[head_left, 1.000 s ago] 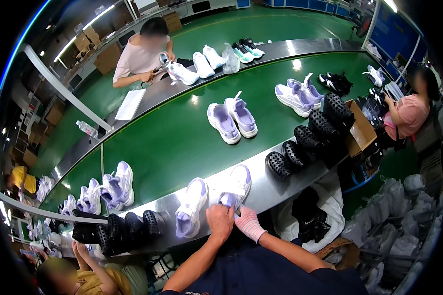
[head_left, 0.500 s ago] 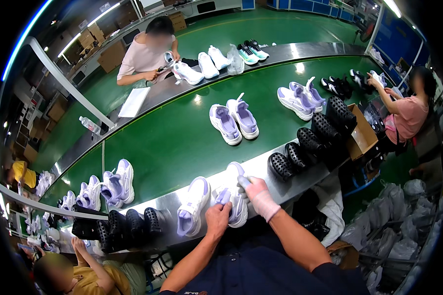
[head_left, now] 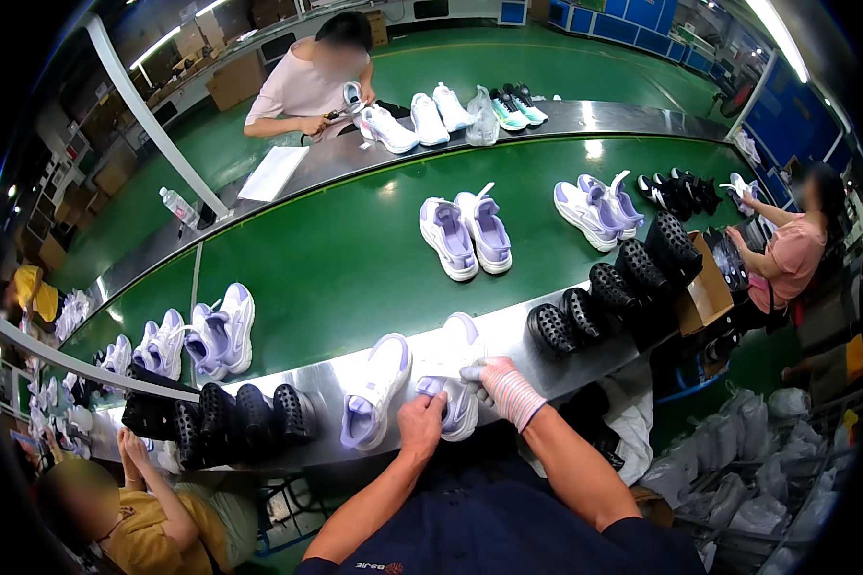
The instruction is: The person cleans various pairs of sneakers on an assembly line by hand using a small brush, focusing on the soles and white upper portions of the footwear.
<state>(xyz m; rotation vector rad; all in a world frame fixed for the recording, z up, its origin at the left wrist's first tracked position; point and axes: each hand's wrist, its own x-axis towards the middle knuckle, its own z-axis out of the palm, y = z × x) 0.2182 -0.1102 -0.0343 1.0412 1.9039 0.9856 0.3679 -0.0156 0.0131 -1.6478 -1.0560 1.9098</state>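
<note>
A white and lilac sneaker (head_left: 462, 339) lies toe away from me on the metal ledge at the belt's near side. My left hand (head_left: 420, 427), bare, pinches the lilac edge at its ankle opening. My right hand (head_left: 504, 385), in a glove with a pink-striped cuff and grey fingertips, is closed on the shoe's upper around the lacing. Whatever small part lies between those fingertips is hidden. Just left of it rests a matching sneaker (head_left: 378, 388), touched by neither hand.
Pairs of lilac sneakers stand on the green belt (head_left: 336, 278). Black studded shoe forms (head_left: 585, 312) line the ledge at right, more (head_left: 255, 418) at left. A cardboard box (head_left: 708, 292) sits beyond. Co-workers (head_left: 302, 81) sit across, at right and lower left. A metal post (head_left: 153, 115) rises at left.
My right hand has slid from near the toe down toward the middle of the sneaker, closer to my left hand. My left hand keeps its pinch. The whole view has shifted slightly.
</note>
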